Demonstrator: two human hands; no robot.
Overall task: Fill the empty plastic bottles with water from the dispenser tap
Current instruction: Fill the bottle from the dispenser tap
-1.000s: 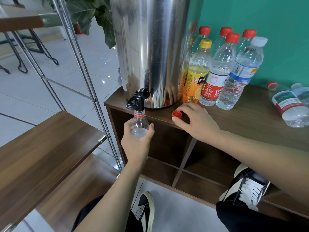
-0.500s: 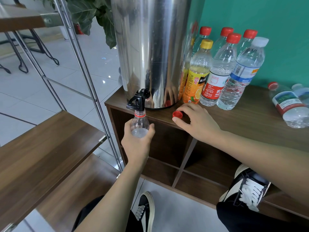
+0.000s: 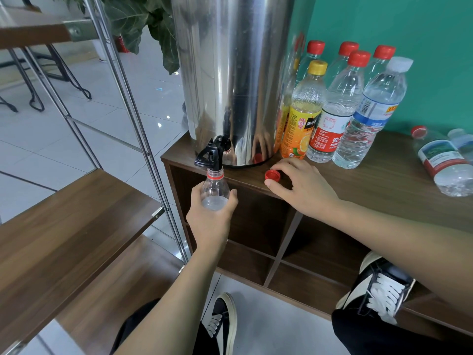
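My left hand (image 3: 210, 219) grips a clear plastic bottle (image 3: 213, 190) with a red neck ring, held upright with its mouth right under the black tap (image 3: 208, 156) of the steel dispenser (image 3: 230, 73). Water stands up to the bottle's shoulder. My right hand (image 3: 304, 188) rests on the wooden cabinet top, its fingers curled round a loose red cap (image 3: 272, 174) that lies there.
Several capped bottles (image 3: 343, 106) stand right of the dispenser against the green wall; two more bottles (image 3: 445, 160) lie on the cabinet top (image 3: 384, 180) at far right. A metal-framed wooden shelf (image 3: 64, 213) stands at left. My shoes (image 3: 222, 326) are on the floor below.
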